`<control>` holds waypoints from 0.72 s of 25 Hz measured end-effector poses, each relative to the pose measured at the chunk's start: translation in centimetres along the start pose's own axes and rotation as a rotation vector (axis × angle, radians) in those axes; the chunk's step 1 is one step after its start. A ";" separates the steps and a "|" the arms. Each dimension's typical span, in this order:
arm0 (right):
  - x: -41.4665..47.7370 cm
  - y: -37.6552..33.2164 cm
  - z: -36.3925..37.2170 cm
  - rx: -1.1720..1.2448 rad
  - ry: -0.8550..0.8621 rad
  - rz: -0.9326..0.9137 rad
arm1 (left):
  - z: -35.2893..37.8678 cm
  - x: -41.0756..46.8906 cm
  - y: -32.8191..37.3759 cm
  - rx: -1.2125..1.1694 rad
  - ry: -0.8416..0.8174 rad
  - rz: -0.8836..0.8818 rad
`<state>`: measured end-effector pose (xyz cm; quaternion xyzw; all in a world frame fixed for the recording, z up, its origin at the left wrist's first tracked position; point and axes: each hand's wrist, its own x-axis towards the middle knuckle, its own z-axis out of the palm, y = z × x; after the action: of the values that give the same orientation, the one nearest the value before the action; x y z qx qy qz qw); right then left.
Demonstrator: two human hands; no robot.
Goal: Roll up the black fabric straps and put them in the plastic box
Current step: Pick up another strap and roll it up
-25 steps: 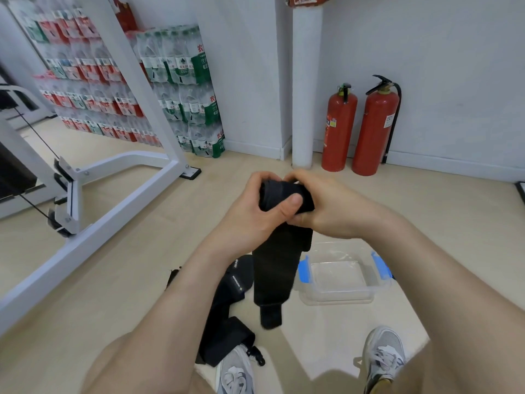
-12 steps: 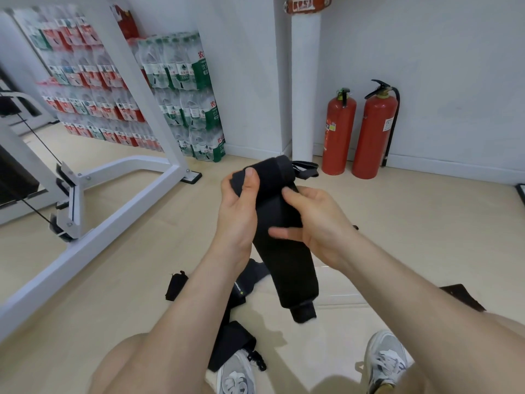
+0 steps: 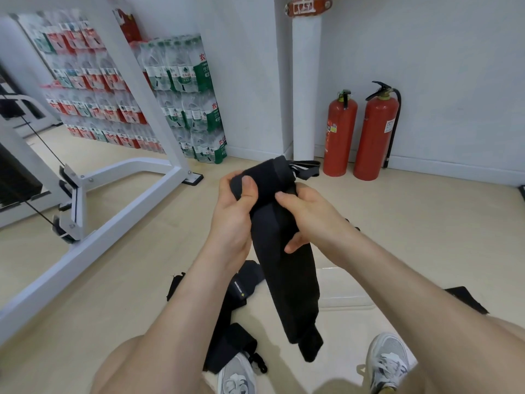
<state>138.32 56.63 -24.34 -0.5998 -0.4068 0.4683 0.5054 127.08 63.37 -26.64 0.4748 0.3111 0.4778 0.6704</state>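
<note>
One long black fabric strap (image 3: 284, 251): midair, top rolled, tail hanging.
Left hand (image 3: 235, 220): curled round the rolled top.
Right hand (image 3: 309, 220): gripping just below.
Clear plastic box (image 3: 338, 288): on floor (image 3: 136, 251), behind the tail.

The strap (image 3: 284, 268) is soft black cloth, matt and a bit fuzzy. The box (image 3: 343, 288) is clear, smooth plastic. The fire extinguishers (image 3: 375, 132) are shiny red metal. The frame (image 3: 85, 248) is smooth white painted metal. The floor (image 3: 426, 223) looks pale and smooth.
</note>
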 end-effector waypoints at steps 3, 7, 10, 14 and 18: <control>-0.3 -0.4 -0.4 0.129 -0.034 0.021 | -0.2 -0.3 0.3 0.066 -0.040 0.073; -0.2 -0.3 -0.1 0.063 0.019 0.019 | 0.2 -0.8 0.2 0.226 -0.048 0.158; -0.2 -0.1 0.2 -0.022 0.085 0.009 | 0.6 -1.1 -0.1 0.236 -0.066 0.126; 0.0 0.4 0.4 -0.072 0.114 -0.049 | 1.1 -1.2 -0.1 0.071 -0.088 -0.012; 0.1 0.6 0.4 -0.146 0.033 -0.040 | 0.8 -1.0 0.0 0.129 0.017 0.071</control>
<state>137.96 56.68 -24.92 -0.6346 -0.4434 0.4171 0.4761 127.42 62.20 -26.44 0.5239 0.3297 0.4843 0.6183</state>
